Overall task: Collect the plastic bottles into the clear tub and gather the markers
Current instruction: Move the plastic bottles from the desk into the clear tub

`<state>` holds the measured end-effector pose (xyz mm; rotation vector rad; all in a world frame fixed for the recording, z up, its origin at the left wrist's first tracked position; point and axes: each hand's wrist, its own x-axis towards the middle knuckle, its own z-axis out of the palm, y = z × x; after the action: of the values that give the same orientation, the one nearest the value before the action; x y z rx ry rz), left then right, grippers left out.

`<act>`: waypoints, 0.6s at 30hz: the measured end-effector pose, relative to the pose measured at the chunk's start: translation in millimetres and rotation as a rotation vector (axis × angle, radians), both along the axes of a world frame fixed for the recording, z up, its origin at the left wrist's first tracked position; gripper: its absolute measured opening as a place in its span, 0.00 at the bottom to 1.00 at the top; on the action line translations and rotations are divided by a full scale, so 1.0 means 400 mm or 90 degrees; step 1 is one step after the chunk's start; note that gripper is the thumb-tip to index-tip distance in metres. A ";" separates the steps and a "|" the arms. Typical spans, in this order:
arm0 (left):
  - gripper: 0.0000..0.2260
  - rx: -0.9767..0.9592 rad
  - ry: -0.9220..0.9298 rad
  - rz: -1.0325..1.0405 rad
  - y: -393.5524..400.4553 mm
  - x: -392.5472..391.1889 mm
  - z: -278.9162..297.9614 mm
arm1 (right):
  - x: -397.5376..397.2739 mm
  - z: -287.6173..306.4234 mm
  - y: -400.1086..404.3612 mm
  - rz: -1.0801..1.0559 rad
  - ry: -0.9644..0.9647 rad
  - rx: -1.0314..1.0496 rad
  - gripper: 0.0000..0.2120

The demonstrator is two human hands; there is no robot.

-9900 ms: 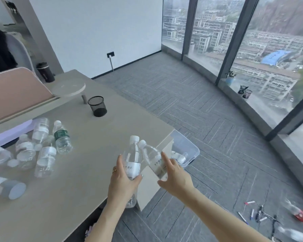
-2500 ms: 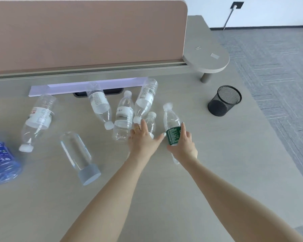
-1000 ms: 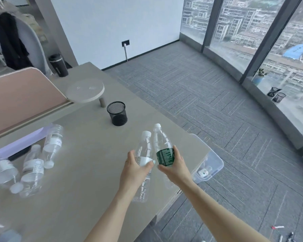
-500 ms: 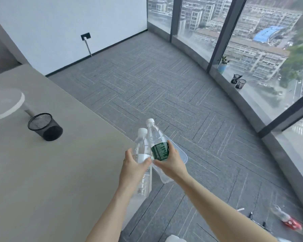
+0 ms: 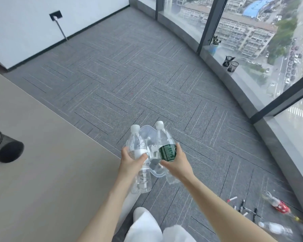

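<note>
At the lower centre of the frame the left hand point(image 5: 131, 160) is clasped around a clear bottle with a white label point(image 5: 138, 158), and the right hand point(image 5: 176, 161) is clasped around a clear bottle with a green label point(image 5: 165, 149); both bottles are upright with white caps up, held side by side above the clear tub point(image 5: 150, 137), which sits on the grey carpet point(image 5: 147, 75) just beside the desk edge point(image 5: 42, 163). At the lower right of the frame, several markers point(image 5: 243, 209) and 2 more bottles point(image 5: 276, 228) lie on the carpet, blurred, and a black mesh cup point(image 5: 2, 145) stands on the desk at the left edge
</note>
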<state>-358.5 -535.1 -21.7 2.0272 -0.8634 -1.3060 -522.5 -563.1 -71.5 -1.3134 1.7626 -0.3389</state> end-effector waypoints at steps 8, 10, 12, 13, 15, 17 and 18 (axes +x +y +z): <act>0.34 0.043 0.007 0.013 -0.106 0.044 -0.020 | -0.012 -0.048 -0.114 -0.011 0.071 0.052 0.44; 0.34 0.050 0.012 0.021 -0.130 0.040 -0.026 | -0.014 -0.068 -0.145 0.011 0.079 0.075 0.46; 0.34 0.051 0.011 0.027 -0.146 0.028 -0.032 | -0.015 -0.082 -0.175 0.034 0.084 0.093 0.45; 0.33 0.051 0.009 0.034 -0.155 0.021 -0.036 | -0.016 -0.088 -0.192 0.047 0.089 0.102 0.44; 0.34 0.067 0.003 0.053 -0.172 0.010 -0.049 | -0.020 -0.100 -0.228 0.079 0.091 0.118 0.43; 0.35 0.085 0.003 0.079 -0.186 0.000 -0.059 | -0.026 -0.114 -0.263 0.116 0.086 0.130 0.43; 0.35 0.091 0.004 0.097 -0.193 -0.005 -0.066 | -0.029 -0.120 -0.282 0.133 0.088 0.134 0.43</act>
<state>-360.3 -612.5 -48.0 2.1507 -0.6152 -1.3202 -534.1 -675.8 -119.4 -1.3782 1.7020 0.0547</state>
